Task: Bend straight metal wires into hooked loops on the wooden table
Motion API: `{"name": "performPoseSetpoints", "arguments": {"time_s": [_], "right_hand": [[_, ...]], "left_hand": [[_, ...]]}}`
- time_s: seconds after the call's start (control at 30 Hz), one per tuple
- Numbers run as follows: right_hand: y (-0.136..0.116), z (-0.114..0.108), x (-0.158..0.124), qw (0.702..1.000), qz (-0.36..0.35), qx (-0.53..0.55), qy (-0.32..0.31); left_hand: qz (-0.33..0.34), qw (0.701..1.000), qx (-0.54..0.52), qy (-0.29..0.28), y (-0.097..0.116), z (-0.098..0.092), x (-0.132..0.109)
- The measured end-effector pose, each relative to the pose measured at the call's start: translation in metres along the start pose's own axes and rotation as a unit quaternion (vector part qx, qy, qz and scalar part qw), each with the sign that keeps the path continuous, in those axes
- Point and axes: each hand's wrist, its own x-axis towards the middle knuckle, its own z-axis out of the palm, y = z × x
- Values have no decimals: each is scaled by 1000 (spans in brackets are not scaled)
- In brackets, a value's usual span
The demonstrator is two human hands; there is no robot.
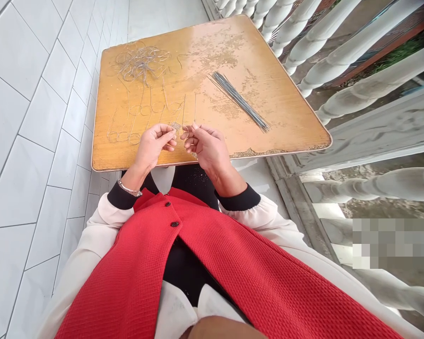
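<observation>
My left hand [154,145] and my right hand [205,145] are together over the near edge of a worn wooden table [289,113]. Both pinch a thin bent wire piece [179,128] between their fingertips. A bundle of straight grey wires [240,100] lies diagonally on the table right of my hands. Several bent wire loops [141,113] lie flat in rows just beyond my left hand. A tangled heap of wire [139,61] sits at the far left corner.
A white stone balustrade [339,52] runs along the right side, close to the table. White floor tiles [31,117] spread to the left. My red vest and cream sleeves fill the bottom of the view.
</observation>
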Motion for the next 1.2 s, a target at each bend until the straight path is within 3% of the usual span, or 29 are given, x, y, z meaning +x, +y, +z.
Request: {"name": "performPoseSetpoints", "arguments": {"time_s": [0.17, 0.4, 0.63, 0.93, 1.2], "right_hand": [[10, 0, -8, 1000, -4, 19, -3], [15, 1, -6, 997, -56, -59, 16], [8, -8, -6, 997, -7, -51, -58], [7, -12, 6, 977, -144, -157, 12], [9, -11, 8, 944, -187, -265, 55]], "left_hand": [[-5, 1000, -10, 14, -2, 2, 0], [1, 999, -27, 24, -4, 5, -1], [-19, 999, -50, 4, -1, 4, -1], [-19, 999, -28, -32, -5, 4, 1], [12, 1000, 7, -26, -11, 6, 0]]}}
